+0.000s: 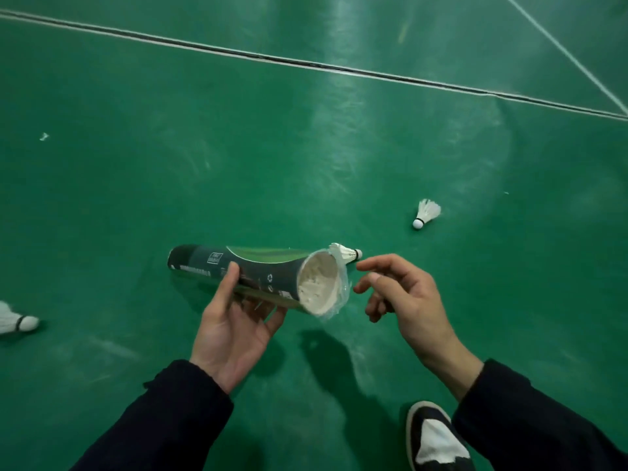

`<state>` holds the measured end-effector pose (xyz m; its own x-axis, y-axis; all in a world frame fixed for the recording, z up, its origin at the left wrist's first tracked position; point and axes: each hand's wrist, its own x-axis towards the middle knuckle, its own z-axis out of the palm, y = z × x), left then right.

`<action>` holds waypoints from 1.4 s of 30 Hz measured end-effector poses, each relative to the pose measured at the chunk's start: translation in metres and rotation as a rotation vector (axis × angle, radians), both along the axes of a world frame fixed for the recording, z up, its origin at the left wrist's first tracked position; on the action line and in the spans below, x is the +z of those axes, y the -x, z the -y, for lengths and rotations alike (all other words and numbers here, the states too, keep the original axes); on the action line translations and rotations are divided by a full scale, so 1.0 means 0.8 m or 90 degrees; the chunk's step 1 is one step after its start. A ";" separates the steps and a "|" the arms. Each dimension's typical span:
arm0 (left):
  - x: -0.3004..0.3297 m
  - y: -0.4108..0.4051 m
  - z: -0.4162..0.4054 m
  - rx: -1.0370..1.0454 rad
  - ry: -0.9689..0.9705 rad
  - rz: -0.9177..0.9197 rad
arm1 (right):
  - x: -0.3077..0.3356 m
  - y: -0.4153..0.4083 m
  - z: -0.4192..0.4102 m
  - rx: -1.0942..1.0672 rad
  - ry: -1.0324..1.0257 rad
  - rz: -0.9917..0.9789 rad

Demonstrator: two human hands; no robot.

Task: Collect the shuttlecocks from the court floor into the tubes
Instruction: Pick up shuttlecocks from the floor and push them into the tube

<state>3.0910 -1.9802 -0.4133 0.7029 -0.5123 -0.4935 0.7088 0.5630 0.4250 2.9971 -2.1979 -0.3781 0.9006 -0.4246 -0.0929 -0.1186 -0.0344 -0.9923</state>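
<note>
At six o'clock a black-and-white shoe (438,440) stands on the green court floor (238,147). The left hand (231,334) grips a dark cardboard tube (251,275) (feathers fill its open mouth). The right hand (404,297) hangs loosely open, holding nothing. A white feathered shuttlecock (345,252) shows just past the rim; another (426,213) lies at two o'clock, a third (17,320) at nine.

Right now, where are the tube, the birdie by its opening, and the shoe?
tube (258,271), head view, dark side wall.
birdie (343,251), head view, white feathers.
shoe (438,436), head view, white toe patch.
</note>
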 end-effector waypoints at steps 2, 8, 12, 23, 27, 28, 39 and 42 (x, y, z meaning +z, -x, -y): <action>-0.010 -0.005 0.001 0.017 -0.037 0.029 | -0.042 -0.027 0.012 -0.036 0.074 -0.094; -0.048 -0.012 0.005 0.099 -0.145 0.032 | -0.174 -0.114 0.076 0.133 0.787 -0.141; -0.041 -0.008 0.003 0.142 -0.181 0.001 | -0.201 -0.155 0.129 0.437 1.087 -0.154; -0.031 -0.010 0.010 0.237 -0.198 -0.030 | -0.045 -0.058 0.033 0.071 0.346 0.333; -0.030 -0.006 0.019 0.210 -0.208 0.009 | -0.070 -0.060 0.014 0.149 0.367 0.299; -0.031 -0.004 0.021 0.196 -0.215 0.016 | -0.074 -0.061 0.010 0.175 0.378 0.279; -0.049 0.009 0.021 0.201 -0.227 0.038 | -0.075 -0.066 -0.002 0.435 0.308 0.094; -0.053 0.013 0.022 0.207 -0.224 0.029 | -0.078 -0.066 -0.009 0.370 0.227 0.068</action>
